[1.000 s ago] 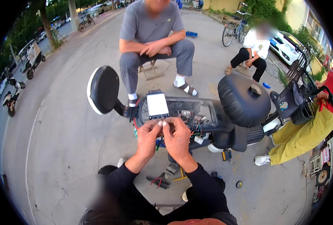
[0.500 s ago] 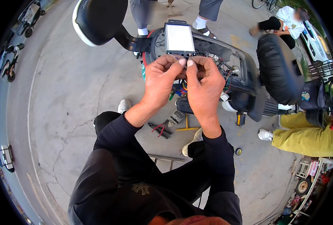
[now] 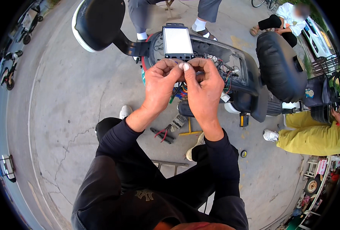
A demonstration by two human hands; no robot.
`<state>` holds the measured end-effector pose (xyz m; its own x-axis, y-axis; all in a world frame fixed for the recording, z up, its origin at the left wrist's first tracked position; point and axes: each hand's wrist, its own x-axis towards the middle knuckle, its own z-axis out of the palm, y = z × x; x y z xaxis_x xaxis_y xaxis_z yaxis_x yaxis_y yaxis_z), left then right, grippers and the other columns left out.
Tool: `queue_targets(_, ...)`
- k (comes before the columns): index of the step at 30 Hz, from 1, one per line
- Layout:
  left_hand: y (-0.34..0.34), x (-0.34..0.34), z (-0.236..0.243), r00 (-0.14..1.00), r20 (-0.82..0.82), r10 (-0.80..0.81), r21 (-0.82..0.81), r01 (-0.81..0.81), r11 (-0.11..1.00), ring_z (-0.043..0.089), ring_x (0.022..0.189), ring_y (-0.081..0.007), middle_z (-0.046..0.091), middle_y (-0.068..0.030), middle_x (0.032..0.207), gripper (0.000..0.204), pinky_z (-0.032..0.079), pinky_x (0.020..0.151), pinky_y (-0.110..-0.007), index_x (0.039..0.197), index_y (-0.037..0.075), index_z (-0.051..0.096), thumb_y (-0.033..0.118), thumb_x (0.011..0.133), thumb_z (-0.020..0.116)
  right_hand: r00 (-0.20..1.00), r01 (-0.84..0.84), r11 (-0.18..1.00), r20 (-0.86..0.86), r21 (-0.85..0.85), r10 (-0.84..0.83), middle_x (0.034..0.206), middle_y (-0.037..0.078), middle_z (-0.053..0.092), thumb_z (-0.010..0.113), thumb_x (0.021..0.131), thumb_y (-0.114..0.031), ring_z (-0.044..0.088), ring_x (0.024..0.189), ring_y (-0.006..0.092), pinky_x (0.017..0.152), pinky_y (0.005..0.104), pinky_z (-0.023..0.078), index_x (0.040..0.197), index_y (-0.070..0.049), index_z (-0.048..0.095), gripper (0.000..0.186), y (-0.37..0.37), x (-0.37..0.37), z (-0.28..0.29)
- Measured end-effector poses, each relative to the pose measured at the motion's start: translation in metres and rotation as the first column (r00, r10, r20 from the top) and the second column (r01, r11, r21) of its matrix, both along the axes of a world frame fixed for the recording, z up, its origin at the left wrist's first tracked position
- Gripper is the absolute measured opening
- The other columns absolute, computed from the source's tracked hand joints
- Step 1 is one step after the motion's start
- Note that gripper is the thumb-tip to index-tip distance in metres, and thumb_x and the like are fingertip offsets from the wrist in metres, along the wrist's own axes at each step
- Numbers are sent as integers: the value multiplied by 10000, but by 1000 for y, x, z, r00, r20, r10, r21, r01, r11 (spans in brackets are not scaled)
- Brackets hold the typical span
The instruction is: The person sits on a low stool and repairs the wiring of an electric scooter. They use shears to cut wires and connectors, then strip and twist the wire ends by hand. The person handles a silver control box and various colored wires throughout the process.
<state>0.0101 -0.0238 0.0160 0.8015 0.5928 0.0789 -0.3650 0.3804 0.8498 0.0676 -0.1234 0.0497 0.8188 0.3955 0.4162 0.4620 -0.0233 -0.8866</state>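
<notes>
My left hand point(image 3: 157, 89) and my right hand point(image 3: 205, 91) meet thumb to thumb over the opened body of an electric scooter point(image 3: 250, 65). Both are closed in a pinch on thin wire ends; a sliver of purple wire point(image 3: 176, 62) shows by the left fingertips, while the rest is hidden by the fingers. Just beyond the fingertips lies a silver finned controller box point(image 3: 177, 40) with a black mounting edge. Loose coloured wires point(image 3: 227, 78) spill from the scooter's frame to the right of my hands, and more hang beneath them.
On the ground below are red-handled pliers point(image 3: 162, 135), a grey case point(image 3: 178, 122), a yellow T-shaped tool point(image 3: 190, 132) and a tape roll point(image 3: 243, 153). A black padded seat point(image 3: 279, 69) is at right. People stand and sit around; yellow trousers point(image 3: 312, 134) show at right.
My thumbs have come closer together, and the bare wire tip between them is now covered. The scooter and surroundings sit slightly further left in view.
</notes>
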Motion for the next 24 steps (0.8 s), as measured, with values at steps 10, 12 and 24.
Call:
queue_targets(10, 2, 1, 4, 999, -47, 0, 10, 0, 1000, 695, 805, -133, 711, -86, 918, 152, 561, 747, -261, 995, -8, 653, 129, 939, 689, 989, 43, 988, -144, 146, -22, 824, 41, 671, 646, 983, -184, 609, 739, 98, 666, 263, 497, 1021, 46, 656, 234, -21, 17, 21)
queue_targets(12, -1, -2, -3, 1000, -27, -5, -51, 4, 999, 694, 805, -136, 702, -74, 918, 147, 566, 747, -268, 998, -5, 648, 124, 939, 689, 1000, 13, 998, 13, -62, -12, 827, 81, 681, 684, 930, -132, 647, 753, 146, 685, 301, 507, 974, 24, 680, 162, -21, 14, 15)
queue_targets(24, -3, 2, 3, 999, 49, -22, -83, 26, 996, 671, 805, -117, 685, -41, 942, 64, 564, 744, -267, 939, 25, 642, 73, 936, 684, 988, 35, 998, 152, -58, -26, 835, 96, 655, 712, 856, -56, 652, 692, 230, 640, 342, 505, 926, -20, 672, 88, -9, 2, 8)
